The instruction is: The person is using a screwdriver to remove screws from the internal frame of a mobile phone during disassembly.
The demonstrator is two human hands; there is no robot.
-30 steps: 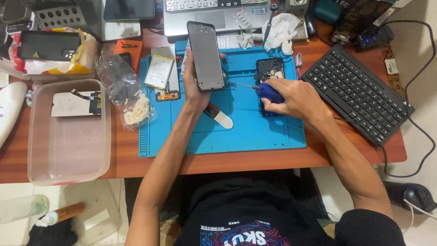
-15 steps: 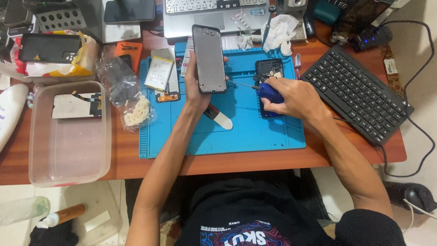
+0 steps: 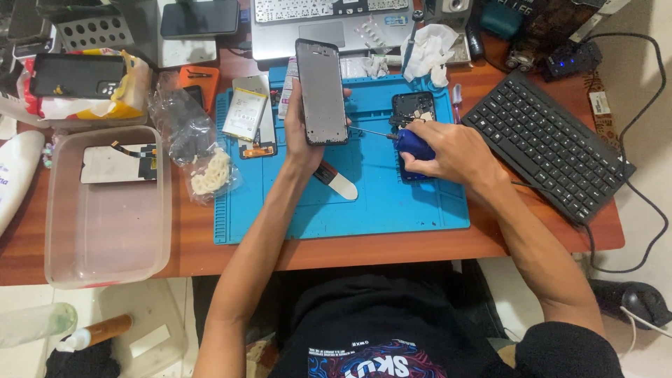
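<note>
My left hand (image 3: 299,133) holds a dark phone frame (image 3: 321,91) upright above the blue work mat (image 3: 392,210). My right hand (image 3: 448,150) grips a blue-handled screwdriver (image 3: 413,143), its thin tip pointing left toward the frame's lower right edge. Under my right hand lies another opened phone body (image 3: 413,108) on the mat. A white and dark pry tool (image 3: 336,180) rests on the mat beside my left wrist.
A clear plastic tub (image 3: 105,231) with a screen part stands at the left. A phone battery (image 3: 245,112) and plastic bags (image 3: 185,129) lie left of the mat. A black keyboard (image 3: 546,147) sits at the right, a laptop (image 3: 322,21) and crumpled tissue (image 3: 428,49) behind.
My left hand has raised the phone frame slightly and brought it a little to the right. My right hand with the screwdriver has stayed in place.
</note>
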